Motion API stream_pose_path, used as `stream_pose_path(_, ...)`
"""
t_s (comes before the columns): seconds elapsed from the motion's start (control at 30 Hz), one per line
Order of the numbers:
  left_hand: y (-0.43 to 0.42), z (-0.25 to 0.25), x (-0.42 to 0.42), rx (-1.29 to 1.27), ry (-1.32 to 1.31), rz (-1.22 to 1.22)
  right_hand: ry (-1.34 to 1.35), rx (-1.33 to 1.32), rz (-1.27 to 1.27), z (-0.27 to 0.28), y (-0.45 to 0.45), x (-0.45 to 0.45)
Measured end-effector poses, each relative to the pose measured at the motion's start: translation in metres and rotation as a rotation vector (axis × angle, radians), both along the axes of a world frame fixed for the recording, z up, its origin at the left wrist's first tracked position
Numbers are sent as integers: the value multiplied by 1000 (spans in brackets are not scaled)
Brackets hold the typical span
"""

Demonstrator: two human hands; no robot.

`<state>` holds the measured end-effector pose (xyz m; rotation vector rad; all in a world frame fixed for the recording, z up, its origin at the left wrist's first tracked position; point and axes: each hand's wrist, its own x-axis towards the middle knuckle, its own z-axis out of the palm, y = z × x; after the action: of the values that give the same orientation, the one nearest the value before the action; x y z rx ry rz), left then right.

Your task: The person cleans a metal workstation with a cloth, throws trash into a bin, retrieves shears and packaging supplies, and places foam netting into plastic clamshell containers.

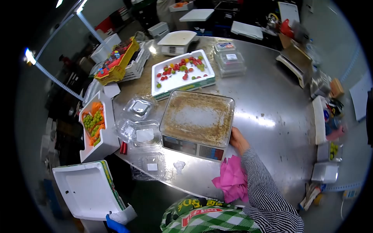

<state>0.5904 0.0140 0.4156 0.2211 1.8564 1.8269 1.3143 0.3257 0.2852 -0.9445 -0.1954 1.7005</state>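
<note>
The weighing scale (197,126) sits at the centre of the frame, on the metal table (276,139), set a little askew. Its broad steel pan (175,106) has rounded corners and a thin raised rim; brownish grime is spread over most of the surface, thickest towards the right and lower edges, around a paler, shinier patch in the middle. Along the front below the pan run a dark display panel (180,145) and, further right, a keypad (211,152) with red and blue keys; their markings are too small to read.

The right hand (238,140), just right of centre, is against the scale's right side, its fingers half curled. The fingertips are lost behind the casing, so I cannot tell how firmly they close on it. The striped sleeve (264,182) runs to the lower right, over part of the crumpled pink cloth (232,180).

At the lower left, a blue shape (116,224) beside the white foam box (87,190) is perhaps a gloved finger; the bottom edge cuts it off, and whether it is the left hand, or what it grips, I cannot tell. The green checked apron (211,217) is also cut off below
</note>
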Motion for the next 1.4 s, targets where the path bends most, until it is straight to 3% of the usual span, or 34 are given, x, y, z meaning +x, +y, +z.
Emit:
stream_pose_path(0.1, 8, 34, 59, 50, -85, 92, 44, -7, -79, -11, 14, 1)
stream_pose_path(0.27, -7, 23, 29, 142, -139, 89, -14, 19, -205, -39, 21, 11)
stream_pose_path(0.37, -19, 30, 36, 122, -78, 104, -15, 83, -172, -5, -3, 36)
stream_pose_path(0.5, -45, 27, 36, 89, -68, 203, -642, 423, -227, 48, -80, 81)
stream_pose_path(0.6, -60, 12, 26, 100, -74, 230, -410, 232, -428, 34, -108, 139)
stream_pose_path(0.7, -60, 0, 24, 69, -100, 234, -1017, 195, -402, 23, -146, 206)
stream_pose_path(0.8, -59, -17, 12, 55, -147, 215, -363, -69, -597, 7, -170, 293)
stream_pose_path(0.87, -54, -31, 7, 34, -138, 221, -752, -279, -717, -6, -202, 350)
stream_pose_path(0.93, -48, -46, 3, 34, -162, 222, -1530, -327, -963, 0, -237, 340)
stream_pose_path(1.0, -33, -45, 11, -43, -184, 216, -1874, -8, -1076, 69, -242, 215)
stream_pose_path(1.07, -23, -56, 14, -30, -202, 194, -1752, 208, -628, 102, -245, 85)
stream_pose_path(1.1, -19, -58, 12, -54, -167, 188, -1783, 424, -324, 73, -253, 52)
stream_pose_path(1.13, -15, -57, 7, -49, -158, 187, -1950, 500, 39, 69, -257, 1)
stream_pose_path(1.17, -8, -58, 5, -39, -151, 185, -1796, 427, 375, 75, -258, -36)
stream_pose_path(1.23, -3, -61, 5, -15, -143, 191, -2022, 529, 595, 58, -255, -72)
stream_pose_path(1.4, -18, -64, -4, -34, -127, 162, -2009, 553, 376, 12, -205, -77)
